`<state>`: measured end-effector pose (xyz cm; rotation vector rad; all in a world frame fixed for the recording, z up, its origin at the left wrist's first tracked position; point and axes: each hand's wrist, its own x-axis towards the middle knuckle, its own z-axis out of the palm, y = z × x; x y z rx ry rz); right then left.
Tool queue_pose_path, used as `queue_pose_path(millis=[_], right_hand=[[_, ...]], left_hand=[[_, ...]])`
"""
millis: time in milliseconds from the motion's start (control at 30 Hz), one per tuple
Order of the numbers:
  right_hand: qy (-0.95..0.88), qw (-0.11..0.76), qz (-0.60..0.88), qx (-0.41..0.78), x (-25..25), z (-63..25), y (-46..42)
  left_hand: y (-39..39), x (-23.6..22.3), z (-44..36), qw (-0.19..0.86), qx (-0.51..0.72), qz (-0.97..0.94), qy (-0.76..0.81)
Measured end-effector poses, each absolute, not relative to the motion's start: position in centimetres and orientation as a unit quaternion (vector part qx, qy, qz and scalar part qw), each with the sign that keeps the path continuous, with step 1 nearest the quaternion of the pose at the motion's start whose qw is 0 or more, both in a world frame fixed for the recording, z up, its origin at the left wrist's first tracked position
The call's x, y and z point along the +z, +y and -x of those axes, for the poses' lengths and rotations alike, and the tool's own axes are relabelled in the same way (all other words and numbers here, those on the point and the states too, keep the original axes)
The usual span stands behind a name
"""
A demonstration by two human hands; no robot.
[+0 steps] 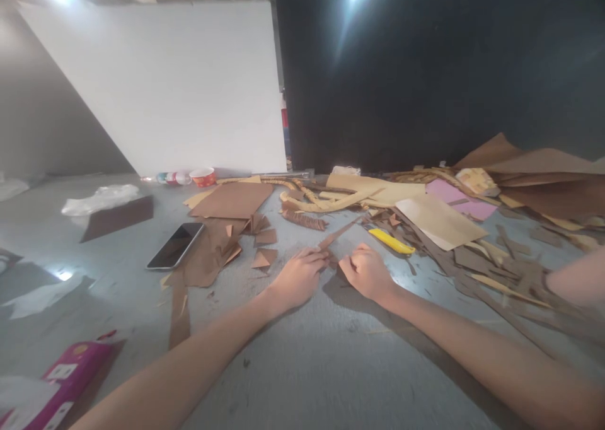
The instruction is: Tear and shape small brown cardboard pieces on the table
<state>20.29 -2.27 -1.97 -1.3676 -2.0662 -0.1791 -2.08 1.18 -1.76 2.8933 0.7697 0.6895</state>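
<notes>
Close together over the grey table, my two hands work on a narrow brown strip point(339, 232), which looks like paper or thin leather. My left hand point(302, 273) is closed, its fingers bent over the near end of the strip. Curled tight, my right hand point(367, 271) pinches at the same brown material between thumb and forefinger; the exact grip is blurred. From between the hands the strip slants away up and to the right. A yellow utility knife point(391, 241) lies just beyond my right hand. Small brown offcuts point(265, 258) lie left of my left hand.
A phone point(176, 246) and brown sheets point(234, 200) are at left, a purple packet point(78, 373) nearer. Braided cords point(326, 204) lie behind. Scraps point(501, 278) cover the right side, where another person's arm point(579, 275) reaches in. White point(189, 89) and black point(425, 70) boards stand at the back.
</notes>
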Motion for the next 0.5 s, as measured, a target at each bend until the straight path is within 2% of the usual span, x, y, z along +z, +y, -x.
queue_pose_path(millis=[367,500], right_hand=[[-0.77,0.351,0.532,-0.027,-1.66,-20.24,-2.29],[-0.769,0.331,0.546,-0.019,-1.65,-20.2,-2.08]], left_hand=[[1.19,-1.91,2.14,0.06,0.23,-0.936,0.26],[1.14,-1.72,2.12,0.075,0.232,-0.932,0.268]])
